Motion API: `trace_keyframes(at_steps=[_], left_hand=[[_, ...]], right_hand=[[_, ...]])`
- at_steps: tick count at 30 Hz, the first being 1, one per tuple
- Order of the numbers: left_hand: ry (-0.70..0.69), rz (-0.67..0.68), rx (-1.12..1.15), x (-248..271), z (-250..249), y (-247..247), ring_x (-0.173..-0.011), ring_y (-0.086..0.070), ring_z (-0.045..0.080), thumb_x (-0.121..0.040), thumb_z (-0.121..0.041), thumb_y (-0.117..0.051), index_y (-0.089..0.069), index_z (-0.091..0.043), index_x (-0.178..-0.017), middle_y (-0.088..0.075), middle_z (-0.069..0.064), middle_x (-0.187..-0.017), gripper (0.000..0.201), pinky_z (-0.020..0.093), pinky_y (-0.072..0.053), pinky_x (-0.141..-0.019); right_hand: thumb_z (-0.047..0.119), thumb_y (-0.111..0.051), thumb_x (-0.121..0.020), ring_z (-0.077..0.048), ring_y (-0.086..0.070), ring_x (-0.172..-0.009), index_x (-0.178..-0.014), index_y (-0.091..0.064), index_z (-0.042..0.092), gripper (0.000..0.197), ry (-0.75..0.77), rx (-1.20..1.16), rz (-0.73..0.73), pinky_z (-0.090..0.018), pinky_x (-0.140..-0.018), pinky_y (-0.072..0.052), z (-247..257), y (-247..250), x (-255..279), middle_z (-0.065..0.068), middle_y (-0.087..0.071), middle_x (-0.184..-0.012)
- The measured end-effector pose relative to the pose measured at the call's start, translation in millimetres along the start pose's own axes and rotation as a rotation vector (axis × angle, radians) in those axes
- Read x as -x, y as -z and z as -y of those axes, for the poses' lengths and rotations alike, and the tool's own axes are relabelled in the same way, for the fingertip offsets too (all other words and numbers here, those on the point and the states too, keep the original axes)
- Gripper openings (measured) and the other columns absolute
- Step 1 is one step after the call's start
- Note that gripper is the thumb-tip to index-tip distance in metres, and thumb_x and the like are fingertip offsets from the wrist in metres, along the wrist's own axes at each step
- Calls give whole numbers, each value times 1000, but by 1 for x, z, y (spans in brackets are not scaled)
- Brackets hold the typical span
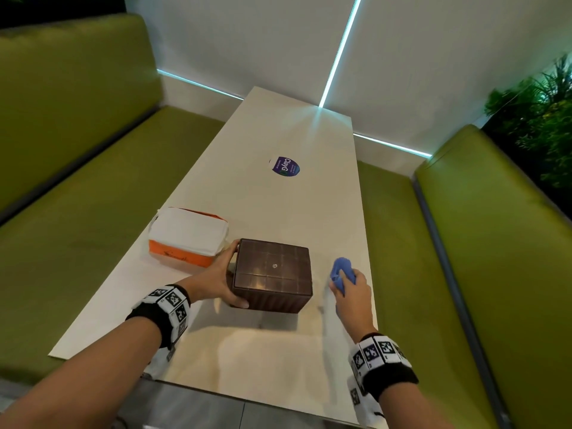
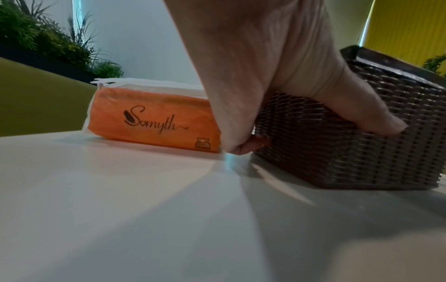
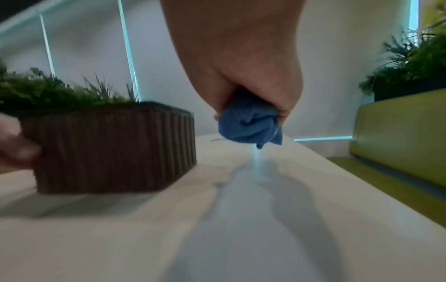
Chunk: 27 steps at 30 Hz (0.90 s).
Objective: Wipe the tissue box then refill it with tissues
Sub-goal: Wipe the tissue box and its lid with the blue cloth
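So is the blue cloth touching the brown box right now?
No, the blue cloth is bunched in the right hand, apart from the brown box.

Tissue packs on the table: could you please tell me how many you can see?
1. The orange tissue pack lies on the table, just left of the brown tissue box that the left hand holds. Any tissues inside the closed box would be hidden.

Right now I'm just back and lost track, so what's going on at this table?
A person is about to wipe a tissue box. The left hand grips the brown woven tissue box by its side, steadying it on the white table. The right hand holds a bunched blue cloth beside the box, not touching it. An orange tissue pack lies behind the left hand, waiting for the refill.
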<state>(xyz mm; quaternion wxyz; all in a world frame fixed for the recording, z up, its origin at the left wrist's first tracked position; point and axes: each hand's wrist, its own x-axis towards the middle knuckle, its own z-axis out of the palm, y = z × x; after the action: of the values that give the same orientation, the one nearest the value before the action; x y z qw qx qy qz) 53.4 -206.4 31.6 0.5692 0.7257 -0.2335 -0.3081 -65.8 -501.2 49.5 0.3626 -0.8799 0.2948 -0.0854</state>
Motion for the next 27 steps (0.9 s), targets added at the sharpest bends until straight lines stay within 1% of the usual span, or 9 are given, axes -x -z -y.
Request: trace_keyframes(at_steps=[2,3,5,6,8,11,15,20,27], left_hand=[[-8,16,3,0,-3,1,-124,-50,7,-49,-5,-96,-19,-56,-133,-38,-12,-143,125,32,-47,-103],[-10,24,0,-1,-3,1,-122,-52,4,-51,-1,-95,-19,-58,-128,-39,-14,-141,122,28,-49,-100],[-9,38,1,-1,-5,2,-122,-52,4,-51,2,-94,-20,-55,-130,-40,-13,-141,122,27,-50,-99],[-10,38,-4,-1,-5,3,-123,-52,6,-50,0,-95,-20,-51,-136,-41,-11,-142,124,31,-49,-102],[1,42,-30,-1,-5,4,-127,-51,10,-47,-9,-98,-15,-41,-146,-41,-8,-145,133,40,-45,-107],[19,37,-46,-1,-5,5,-126,-51,10,-49,-8,-97,-13,-43,-145,-42,-9,-143,133,35,-48,-105],[30,26,-99,-5,-3,5,-135,-42,16,-42,-26,-100,-5,-41,-150,-37,-7,-148,145,43,-40,-112],[44,-1,-177,-10,-3,4,-141,-32,15,-37,-38,-99,-5,-36,-152,-31,-7,-150,149,44,-32,-117],[47,-8,-261,-14,-2,8,-142,-28,15,-38,-45,-97,-3,-33,-152,-28,-4,-151,149,44,-28,-119]], right_hand=[[35,-60,-91,-31,-36,-129,-147,-28,11,68,11,147,183,-35,-106,-33,-10,-7,6,-13,-34,-146],[48,-53,-91,-32,-26,-136,-149,-24,13,74,60,304,277,-35,-111,-26,-13,-10,9,-11,-20,-154],[82,-30,-75,-33,-13,-142,-151,-18,20,100,143,565,397,-38,-116,-17,-14,-12,13,-6,-1,-161],[87,-25,-70,-33,-11,-143,-152,-18,22,105,137,613,419,-40,-116,-16,-11,-10,13,-5,3,-161],[75,-40,-82,-32,-7,-144,-150,-21,25,87,127,620,404,-46,-115,-18,1,-1,11,-3,7,-161],[65,-64,-75,-30,-14,-143,-144,-28,27,86,191,518,334,-50,-112,-23,30,23,3,-6,-3,-158],[58,-84,-51,-23,-20,-141,-143,-18,30,117,415,395,527,-52,-111,-28,75,35,-7,1,-15,-153],[49,-88,-48,-27,-6,-146,-148,3,37,136,515,598,667,-54,-116,-14,92,4,-21,-5,-4,-159],[49,-87,-47,-27,-30,-131,-146,-3,39,130,629,585,576,-49,-109,-30,88,-6,-26,-4,-29,-143]])
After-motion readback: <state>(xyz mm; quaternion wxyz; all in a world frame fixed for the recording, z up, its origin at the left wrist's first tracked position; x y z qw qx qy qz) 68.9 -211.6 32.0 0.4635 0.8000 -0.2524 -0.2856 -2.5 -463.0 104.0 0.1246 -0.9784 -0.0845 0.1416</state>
